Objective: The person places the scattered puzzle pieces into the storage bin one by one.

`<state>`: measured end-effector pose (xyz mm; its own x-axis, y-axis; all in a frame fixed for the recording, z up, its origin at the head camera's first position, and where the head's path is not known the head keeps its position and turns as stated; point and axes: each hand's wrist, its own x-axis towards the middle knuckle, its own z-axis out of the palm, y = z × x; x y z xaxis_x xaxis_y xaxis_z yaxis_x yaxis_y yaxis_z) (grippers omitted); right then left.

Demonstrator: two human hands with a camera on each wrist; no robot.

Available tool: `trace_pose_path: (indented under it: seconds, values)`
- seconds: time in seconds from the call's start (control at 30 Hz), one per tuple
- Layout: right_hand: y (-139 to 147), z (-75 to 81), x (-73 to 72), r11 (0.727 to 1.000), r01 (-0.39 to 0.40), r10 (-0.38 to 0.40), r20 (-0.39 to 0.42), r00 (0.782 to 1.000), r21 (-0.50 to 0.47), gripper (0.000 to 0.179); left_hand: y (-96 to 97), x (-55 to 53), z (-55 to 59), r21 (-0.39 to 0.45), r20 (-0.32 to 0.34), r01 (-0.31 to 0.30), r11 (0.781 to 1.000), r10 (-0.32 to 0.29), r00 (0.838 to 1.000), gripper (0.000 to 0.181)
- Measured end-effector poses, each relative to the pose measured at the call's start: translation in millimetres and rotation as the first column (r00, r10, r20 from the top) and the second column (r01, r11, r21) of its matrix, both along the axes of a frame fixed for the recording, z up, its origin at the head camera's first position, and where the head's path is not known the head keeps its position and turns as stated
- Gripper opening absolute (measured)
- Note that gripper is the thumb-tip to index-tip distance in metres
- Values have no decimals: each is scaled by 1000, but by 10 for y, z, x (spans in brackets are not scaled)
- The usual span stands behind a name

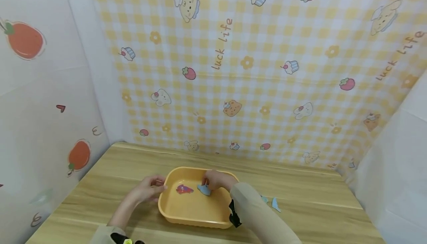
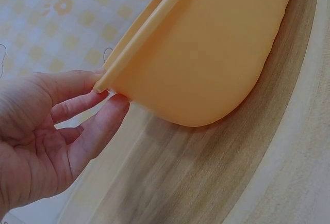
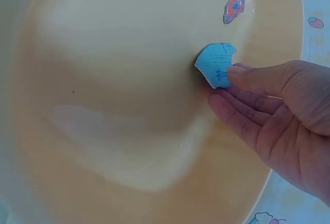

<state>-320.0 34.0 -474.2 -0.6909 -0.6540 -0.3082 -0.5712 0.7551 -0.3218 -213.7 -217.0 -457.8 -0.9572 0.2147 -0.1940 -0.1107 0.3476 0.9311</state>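
A yellow plastic basin (image 1: 197, 214) stands on the wooden table. At its left side my left hand (image 1: 150, 190) grips the rim (image 2: 139, 41) between thumb and fingers. My right hand (image 1: 217, 180) is inside the basin, pinching a flat light-blue piece (image 3: 215, 65) with irregular edges and fine printed lines between thumb and fingers. To the left of it, a red and purple piece (image 1: 184, 189) lies on the basin floor; it also shows in the right wrist view as a small patterned piece (image 3: 235, 3).
Right of the basin, a light-blue piece (image 1: 275, 204) lies on the table (image 1: 320, 207), with another pale piece (image 1: 264, 198) partly hidden by the right sleeve (image 1: 253, 207). A checked yellow curtain (image 1: 267, 88) hangs behind, and white printed sheets (image 1: 43, 99) border the sides.
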Motion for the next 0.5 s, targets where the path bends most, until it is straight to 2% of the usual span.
trace_pose_path:
  seconds: [0.13,0.17,0.3,0.37,0.5]
  values:
    - [68,108,83,999,12,-12,9,1000,-32,17,4,16,11,1,-2,6,1000,-6,1000,37]
    - [63,251,194,998,54,-54,17,998,-19,16,5,19,14,1,-1,11,1000,-11,1000,37]
    - [161,423,350,996,67,-68,-11,998,-60,12,8,23,15,-3,-1,16,1000,-16,1000,37]
    - [212,495,393,993,82,-82,4,997,-83,14,9,22,16,-10,-4,14,1000,-14,1000,37]
    - [311,546,389,982,122,-112,71,991,-142,16,11,17,25,-22,-5,12,1000,-12,1000,37]
